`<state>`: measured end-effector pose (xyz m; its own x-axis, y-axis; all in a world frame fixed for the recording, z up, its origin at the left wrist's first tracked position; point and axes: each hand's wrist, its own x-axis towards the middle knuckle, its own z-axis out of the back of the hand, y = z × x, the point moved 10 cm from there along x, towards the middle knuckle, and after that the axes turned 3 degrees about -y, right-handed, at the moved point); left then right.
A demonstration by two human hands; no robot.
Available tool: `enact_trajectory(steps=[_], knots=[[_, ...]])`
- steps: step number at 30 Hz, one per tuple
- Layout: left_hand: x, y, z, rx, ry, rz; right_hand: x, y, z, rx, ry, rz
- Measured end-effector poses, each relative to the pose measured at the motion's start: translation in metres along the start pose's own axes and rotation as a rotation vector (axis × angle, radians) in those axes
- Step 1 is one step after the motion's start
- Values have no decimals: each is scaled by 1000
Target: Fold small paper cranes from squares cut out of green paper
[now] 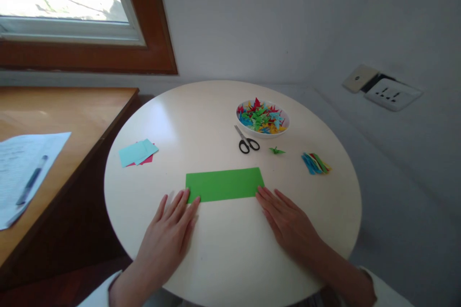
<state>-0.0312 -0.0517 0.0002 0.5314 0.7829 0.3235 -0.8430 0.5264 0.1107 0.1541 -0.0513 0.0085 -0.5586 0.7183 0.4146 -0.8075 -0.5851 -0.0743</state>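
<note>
A green paper strip (225, 185) lies flat and lengthwise on the round white table (216, 259). My left hand (171, 230) rests at its near left corner, fingers spread and fingertips touching the paper. At the near right corner, my right hand (288, 223) lies flat with its fingers stretched out on the edge. Beyond the strip are scissors (246, 141) with black handles and a small green folded paper crane (277, 150). Behind them a white bowl (264, 135) holds many coloured paper cranes (261, 116).
Light blue and red paper pieces (139, 151) lie on the table's left. On the right is a bundle of coloured folded strips (316, 163). A wooden desk (90, 110) at the left bears written sheets (43, 146) and a pen (31, 180). A wall socket (392, 93) is at the right.
</note>
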Motion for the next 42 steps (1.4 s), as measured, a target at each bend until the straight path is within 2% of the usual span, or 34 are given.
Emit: enact_trajectory(steps=[5,9,16,18,20,24,29,32,37,42], knots=[[-7,3,7,36,-23,-44,-2,0,-1,-30,-15,24],[-8,8,13,7,-51,-19,-4,0,-2,-42,-42,39],[16,20,21,-144,-138,36,-3,-4,-1,21,-105,1],[28,17,15,-215,-100,19,-2,-4,0,27,-112,-1],[38,11,1,-285,-1,-10,-1,-5,1,31,-112,-9],[49,10,-19,-365,124,8,4,-5,5,29,-103,-6],[55,15,-20,-389,138,21,18,-9,0,23,-63,0],[56,9,-16,-298,99,-54,32,-12,-8,103,-20,-1],[56,-5,-7,-164,5,-192,56,-2,-15,166,10,65],[65,-1,1,-199,-2,-202,75,13,-11,141,-68,135]])
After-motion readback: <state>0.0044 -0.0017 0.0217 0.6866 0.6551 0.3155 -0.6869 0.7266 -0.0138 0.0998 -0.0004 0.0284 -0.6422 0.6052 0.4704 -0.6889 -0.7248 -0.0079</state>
